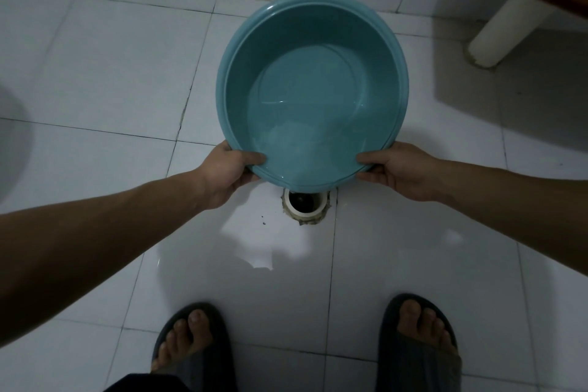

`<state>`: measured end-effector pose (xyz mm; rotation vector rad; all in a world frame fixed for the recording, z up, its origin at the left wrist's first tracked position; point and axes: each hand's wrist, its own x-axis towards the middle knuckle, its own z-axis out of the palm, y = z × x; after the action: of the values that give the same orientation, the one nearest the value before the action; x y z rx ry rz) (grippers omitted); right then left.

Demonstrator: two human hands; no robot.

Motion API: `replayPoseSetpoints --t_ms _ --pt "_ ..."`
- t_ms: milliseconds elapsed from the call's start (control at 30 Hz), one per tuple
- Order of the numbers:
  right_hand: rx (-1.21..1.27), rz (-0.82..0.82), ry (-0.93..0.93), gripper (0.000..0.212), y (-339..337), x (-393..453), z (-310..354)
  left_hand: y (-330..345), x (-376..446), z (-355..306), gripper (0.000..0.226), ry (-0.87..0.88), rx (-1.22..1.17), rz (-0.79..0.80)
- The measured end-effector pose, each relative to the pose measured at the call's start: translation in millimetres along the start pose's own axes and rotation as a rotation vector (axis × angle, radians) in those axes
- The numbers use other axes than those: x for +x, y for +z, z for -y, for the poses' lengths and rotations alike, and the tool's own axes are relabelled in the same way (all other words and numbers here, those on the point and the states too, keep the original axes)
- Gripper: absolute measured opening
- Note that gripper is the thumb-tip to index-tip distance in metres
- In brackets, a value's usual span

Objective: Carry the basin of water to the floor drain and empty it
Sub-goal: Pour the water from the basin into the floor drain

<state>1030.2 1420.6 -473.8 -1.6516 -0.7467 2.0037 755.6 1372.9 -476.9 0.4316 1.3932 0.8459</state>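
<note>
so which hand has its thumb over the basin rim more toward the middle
The left hand: its thumb lies along the near rim of the basin, reaching toward the centre. The right hand grips nearer the edge.

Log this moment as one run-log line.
basin: held above floor drain, water inside | left hand: grip on near rim | right hand: grip on near rim | pour: not yet begun

One basin (pixel 311 41), one floor drain (pixel 304 204), two hands, two slippers
</note>
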Motion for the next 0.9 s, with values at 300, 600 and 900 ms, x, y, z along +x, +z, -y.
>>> replayPoseSetpoints --t_ms 300,600,900 --pt "0.002 0.0 -0.001 0.039 0.2 -1.7 -0.9 -2.0 0.4 1.9 0.046 0.001 0.002 0.016" --pt "0.014 0.011 -0.008 0.038 -2.2 0.5 -3.3 -3.9 2.3 4.6 0.042 0.024 0.02 0.013" --pt "0.016 0.023 -0.011 0.036 -3.4 1.6 -3.6 -5.3 2.7 4.4 0.048 0.024 0.024 0.021"
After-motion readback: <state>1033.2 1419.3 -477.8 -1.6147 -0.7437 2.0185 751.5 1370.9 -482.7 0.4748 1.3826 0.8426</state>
